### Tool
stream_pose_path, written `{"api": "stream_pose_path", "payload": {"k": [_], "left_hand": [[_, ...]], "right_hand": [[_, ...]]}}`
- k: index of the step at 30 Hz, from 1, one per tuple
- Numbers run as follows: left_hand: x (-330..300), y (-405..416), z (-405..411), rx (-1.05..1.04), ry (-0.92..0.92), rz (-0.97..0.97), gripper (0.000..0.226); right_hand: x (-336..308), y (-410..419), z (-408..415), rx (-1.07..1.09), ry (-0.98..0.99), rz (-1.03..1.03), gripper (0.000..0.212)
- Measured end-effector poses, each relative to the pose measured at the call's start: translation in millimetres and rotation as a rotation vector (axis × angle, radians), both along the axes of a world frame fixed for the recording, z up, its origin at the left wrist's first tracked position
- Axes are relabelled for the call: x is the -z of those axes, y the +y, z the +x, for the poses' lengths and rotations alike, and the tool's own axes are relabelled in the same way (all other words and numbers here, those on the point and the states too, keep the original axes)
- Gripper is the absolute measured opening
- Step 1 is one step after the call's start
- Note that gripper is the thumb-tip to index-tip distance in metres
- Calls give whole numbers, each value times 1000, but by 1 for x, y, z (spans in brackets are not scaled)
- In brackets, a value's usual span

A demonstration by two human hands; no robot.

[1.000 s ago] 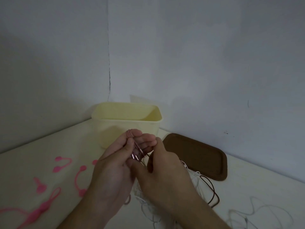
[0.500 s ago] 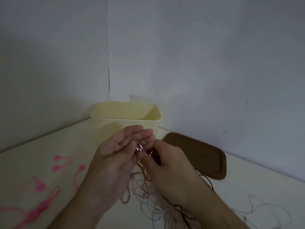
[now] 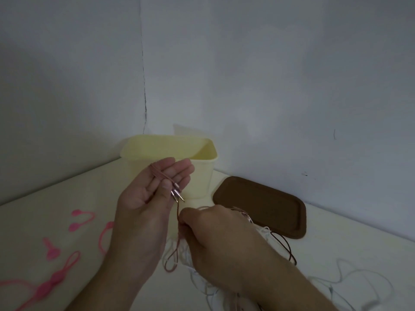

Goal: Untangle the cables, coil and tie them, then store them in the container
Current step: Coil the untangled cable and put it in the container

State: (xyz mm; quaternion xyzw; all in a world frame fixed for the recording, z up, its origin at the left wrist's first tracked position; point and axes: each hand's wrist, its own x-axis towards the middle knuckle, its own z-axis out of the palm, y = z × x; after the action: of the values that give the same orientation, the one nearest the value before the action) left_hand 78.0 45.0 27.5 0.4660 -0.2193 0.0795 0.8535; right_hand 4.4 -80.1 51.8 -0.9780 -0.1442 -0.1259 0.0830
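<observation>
My left hand [image 3: 150,198] is raised palm up, its thumb pinning a thin pink cable [image 3: 160,176] across the fingers, with two metal plugs [image 3: 177,194] sticking out below the thumb. My right hand [image 3: 215,239] sits lower and pinches the same pink cable, which drops into a loop [image 3: 171,259] on the table. A tangle of white cables [image 3: 202,286] and a dark brown cable [image 3: 285,245] lies under and beside my right hand. The pale yellow container [image 3: 202,153] stands open just behind my hands.
A brown lid [image 3: 265,209] lies flat to the right of the container. Several pink silicone cable ties [image 3: 54,281] are scattered on the white table at the left. More thin pale cable [image 3: 359,274] trails at the lower right. Walls meet in a corner behind.
My right hand has moved down and away from the left hand, drawing the pink cable downward. The left fingers have spread open, showing the plugs.
</observation>
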Motion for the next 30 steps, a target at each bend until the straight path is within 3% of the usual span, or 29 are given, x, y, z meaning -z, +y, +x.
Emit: {"api": "stream_pose_path", "payload": {"k": [3, 8, 10, 13, 15, 17, 21, 26, 30], "left_hand": [[4, -6, -5, -51, -83, 194, 37], [-2, -4, -5, 56, 28, -59, 33], [-2, -2, -1, 83, 39, -77, 32], [5, -3, -2, -47, -86, 200, 32], [10, -3, -6, -114, -228, 465, 35], [13, -2, -10, -79, -321, 641, 35], [10, -1, -13, 176, -283, 626, 19], [7, 2, -11, 213, -260, 622, 17], [8, 4, -8, 115, -271, 796, 16]], "right_hand": [[-6, -6, -1, 1, 9, 59, 11], [2, 1, -5, -22, 36, 29, 10], [3, 2, -3, -4, 70, 18, 11], [-6, -2, -4, -7, 36, 58, 3], [-13, -9, -5, 8, -49, 86, 13], [-19, -20, -4, 19, -151, 108, 10], [-22, -41, -2, -8, -216, 182, 9], [-24, -49, 5, -79, -253, 149, 4], [-26, -55, 8, -36, -289, 163, 19]]}}
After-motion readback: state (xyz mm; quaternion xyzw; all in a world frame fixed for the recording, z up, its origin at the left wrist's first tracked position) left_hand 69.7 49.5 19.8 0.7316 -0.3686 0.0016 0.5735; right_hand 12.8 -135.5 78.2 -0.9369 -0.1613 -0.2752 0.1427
